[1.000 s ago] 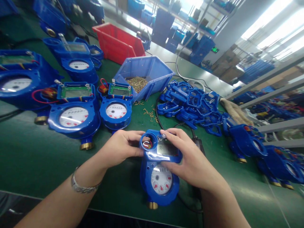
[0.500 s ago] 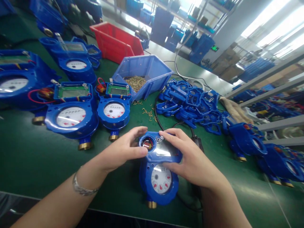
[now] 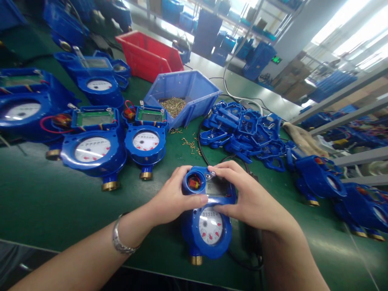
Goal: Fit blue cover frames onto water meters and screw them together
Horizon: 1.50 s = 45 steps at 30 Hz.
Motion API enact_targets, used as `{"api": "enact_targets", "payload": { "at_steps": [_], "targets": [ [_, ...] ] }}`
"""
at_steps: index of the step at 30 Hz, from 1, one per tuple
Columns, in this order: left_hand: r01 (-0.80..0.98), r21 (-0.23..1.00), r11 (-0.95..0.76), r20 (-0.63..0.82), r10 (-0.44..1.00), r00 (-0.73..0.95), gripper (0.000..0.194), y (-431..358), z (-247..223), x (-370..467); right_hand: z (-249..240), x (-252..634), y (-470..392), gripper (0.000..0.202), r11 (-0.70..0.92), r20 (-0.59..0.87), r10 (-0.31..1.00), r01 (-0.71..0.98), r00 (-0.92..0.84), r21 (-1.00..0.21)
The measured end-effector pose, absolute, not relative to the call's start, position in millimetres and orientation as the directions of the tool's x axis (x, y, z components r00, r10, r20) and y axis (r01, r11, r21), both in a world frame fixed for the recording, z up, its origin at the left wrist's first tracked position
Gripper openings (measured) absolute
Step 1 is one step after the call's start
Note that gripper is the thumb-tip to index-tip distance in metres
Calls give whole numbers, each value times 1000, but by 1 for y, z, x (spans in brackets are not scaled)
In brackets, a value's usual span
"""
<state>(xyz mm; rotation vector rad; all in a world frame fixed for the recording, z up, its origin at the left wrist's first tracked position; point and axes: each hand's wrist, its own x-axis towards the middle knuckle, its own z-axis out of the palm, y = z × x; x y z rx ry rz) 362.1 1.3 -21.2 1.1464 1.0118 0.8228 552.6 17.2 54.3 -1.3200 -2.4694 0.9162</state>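
Note:
A blue water meter [image 3: 210,226] with a white dial and a brass threaded end sits on the green table in front of me. Its upper part carries a blue cover frame [image 3: 222,199] around a grey display, and a round opening at the left shows red and yellow wiring. My left hand [image 3: 176,198] grips the left side of that upper part, thumb lying across the front just below the opening. My right hand [image 3: 244,194] is closed around the right side, its fingertips at the top by a small clear piece and its thumb between display and dial.
Several water meters [image 3: 92,149] with bared circuit boards stand at the left, more at the far right [image 3: 321,178]. Behind lie a blue bin [image 3: 194,95] of brass screws, a red bin [image 3: 148,56], loose screws [image 3: 190,144] and a heap of blue cover frames [image 3: 242,129]. A black cable [image 3: 201,145] runs behind the meter.
My left hand has moved right, and its thumb now presses farther across the meter's front. My right hand keeps its hold. The view has shifted slightly.

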Motion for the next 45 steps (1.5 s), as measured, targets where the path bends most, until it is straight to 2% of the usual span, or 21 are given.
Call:
{"api": "enact_targets", "payload": {
  "at_steps": [12, 16, 23, 30, 37, 39, 42, 44, 45],
  "targets": [
    [-40, 961, 275, -239, 891, 386, 81, 5, -25, 357, 50, 557, 14, 63, 388, -83, 829, 676, -553, -626],
    [-53, 955, 292, -248, 884, 397, 78, 5, -25, 356, 49, 558, 13, 60, 387, -88, 825, 673, -558, -631],
    [-138, 935, 327, -246, 878, 411, 77, 3, -25, 357, 43, 552, 8, 64, 436, -38, 836, 706, -547, -558],
    [-109, 938, 330, -268, 887, 376, 69, 1, -20, 359, 44, 549, 9, 57, 408, -46, 842, 690, -538, -598],
    [-195, 902, 384, -293, 880, 374, 63, 1, -19, 358, 33, 545, 5, 60, 408, -23, 846, 674, -533, -616],
    [-206, 903, 377, -285, 885, 369, 63, 1, -20, 357, 27, 548, 2, 64, 397, -1, 850, 641, -527, -657],
    [-204, 905, 373, -286, 890, 355, 62, 0, -19, 358, 18, 551, 1, 65, 315, 45, 872, 488, -488, -814],
    [-200, 902, 382, -298, 887, 352, 61, -1, -18, 359, 14, 548, 2, 59, 139, 13, 943, 360, -332, -923],
    [-197, 901, 386, -303, 886, 352, 60, -1, -17, 360, 13, 545, 4, 55, 19, -51, 974, 304, -222, -952]
  ]
}}
